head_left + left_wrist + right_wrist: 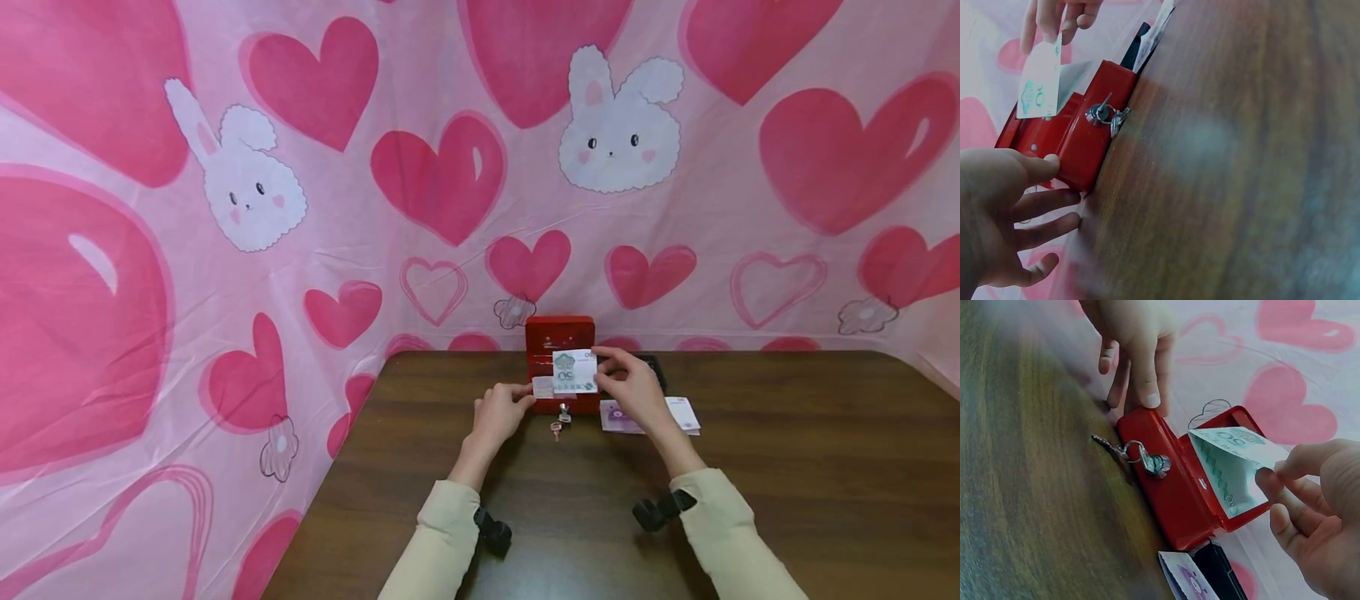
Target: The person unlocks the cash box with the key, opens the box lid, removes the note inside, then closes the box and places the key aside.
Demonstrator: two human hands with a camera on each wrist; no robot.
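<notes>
A red cash box point(560, 332) stands with its lid raised at the back of the table. My left hand point(500, 410) holds its left front corner, the thumb point(1051, 164) on the top edge and the index finger by the side. With thumb and fingers my right hand point(633, 385) pinches a folded green banknote point(576, 371) marked 50. One flap of the note tilts up while the other hangs down into the box in the right wrist view. A key sits in the front lock point(1159, 465), and a second key point(1105, 444) hangs from its ring.
Folded purple and white banknotes point(682, 414) lie on the wooden table point(810, 483) just right of the box. Behind them is a black object point(1217, 565), partly covered by the right hand in the head view. A pink cloth with hearts hangs behind the table.
</notes>
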